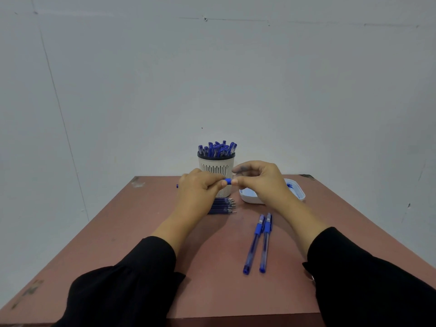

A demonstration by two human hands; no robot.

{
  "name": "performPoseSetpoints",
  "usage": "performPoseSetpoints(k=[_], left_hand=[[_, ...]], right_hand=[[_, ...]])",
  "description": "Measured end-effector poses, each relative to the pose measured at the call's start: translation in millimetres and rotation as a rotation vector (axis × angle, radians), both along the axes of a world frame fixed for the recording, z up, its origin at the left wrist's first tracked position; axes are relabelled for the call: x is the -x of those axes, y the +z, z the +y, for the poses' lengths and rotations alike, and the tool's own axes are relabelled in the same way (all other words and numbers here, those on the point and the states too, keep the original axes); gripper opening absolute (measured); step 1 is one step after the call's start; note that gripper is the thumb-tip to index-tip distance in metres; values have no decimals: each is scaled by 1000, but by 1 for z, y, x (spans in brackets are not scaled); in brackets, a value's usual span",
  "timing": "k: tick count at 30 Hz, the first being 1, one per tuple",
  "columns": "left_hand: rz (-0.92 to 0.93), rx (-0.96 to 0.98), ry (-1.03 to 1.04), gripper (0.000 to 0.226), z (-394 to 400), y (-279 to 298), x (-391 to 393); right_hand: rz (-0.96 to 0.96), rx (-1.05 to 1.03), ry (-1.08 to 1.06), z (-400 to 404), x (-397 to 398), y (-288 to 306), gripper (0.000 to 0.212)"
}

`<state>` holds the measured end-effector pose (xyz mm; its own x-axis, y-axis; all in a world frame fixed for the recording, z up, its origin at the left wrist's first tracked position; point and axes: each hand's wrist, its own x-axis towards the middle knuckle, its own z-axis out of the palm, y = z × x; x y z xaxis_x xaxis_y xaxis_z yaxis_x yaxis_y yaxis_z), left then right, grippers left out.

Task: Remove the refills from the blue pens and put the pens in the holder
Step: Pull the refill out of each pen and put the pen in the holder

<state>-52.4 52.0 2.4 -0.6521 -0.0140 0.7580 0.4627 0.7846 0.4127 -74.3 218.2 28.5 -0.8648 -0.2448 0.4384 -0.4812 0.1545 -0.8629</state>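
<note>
Both hands hold one blue pen (228, 181): left hand (200, 185) grips its body, right hand (257, 179) pinches its end. Next, probably pull the end off to free the refill.

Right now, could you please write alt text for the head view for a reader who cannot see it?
Both hands hold one blue pen between them above a reddish table: left hand, right hand. Behind stands a pen holder full of blue pens; loose refills, two more pens and a white tray lie nearby.
</note>
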Motion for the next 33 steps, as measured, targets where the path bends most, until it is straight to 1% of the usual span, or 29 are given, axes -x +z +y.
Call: performPoseSetpoints(k=[4, 7, 10, 12, 14, 15, 17, 19, 21, 22, 26, 28, 30, 33], left_hand=[[95, 28, 37, 11, -2, -2, 5], [158, 13, 49, 20, -2, -1, 6], [232, -26, 69, 19, 1, 2, 7], [276, -1, 102, 21, 1, 2, 10], [309, 37, 168, 32, -3, 1, 12], [296, 23, 196, 41, -6, 1, 12], [199, -87, 211, 62, -14, 3, 12], [86, -231, 210, 78, -23, 3, 16], [-32, -326, 209, 86, -31, 3, 22], [-94, -344, 204, 89, -33, 4, 25], [-348, -286, 190, 109, -26, 12, 42], [-426, -321, 132, 115, -23, 13, 53], [-458, -405, 45, 113, -21, 11, 63], [-448, -456, -6, 98, -18, 10, 69]], right_hand=[[-43, 67, 20, -2, -1, 0, 14], [-66, 170, 12, -8, -1, -1, 11], [-207, 497, 90, -23, -1, -2, 8], [-294, 672, 137, -33, -3, -3, 6], [-286, 734, 78, -39, -3, 0, 8], [-257, 754, 23, -38, -2, 4, 12], [-177, 799, -90, -34, 2, 19, 22], [-74, 815, -163, -27, 9, 40, 26], [34, 792, -229, -21, 20, 64, 27], [92, 751, -264, -19, 26, 76, 27], [272, 420, -333, -21, 47, 108, 24], [310, 271, -335, -29, 59, 113, 23], [313, 161, -321, -39, 71, 111, 23], [290, -14, -276, -54, 87, 101, 21]])
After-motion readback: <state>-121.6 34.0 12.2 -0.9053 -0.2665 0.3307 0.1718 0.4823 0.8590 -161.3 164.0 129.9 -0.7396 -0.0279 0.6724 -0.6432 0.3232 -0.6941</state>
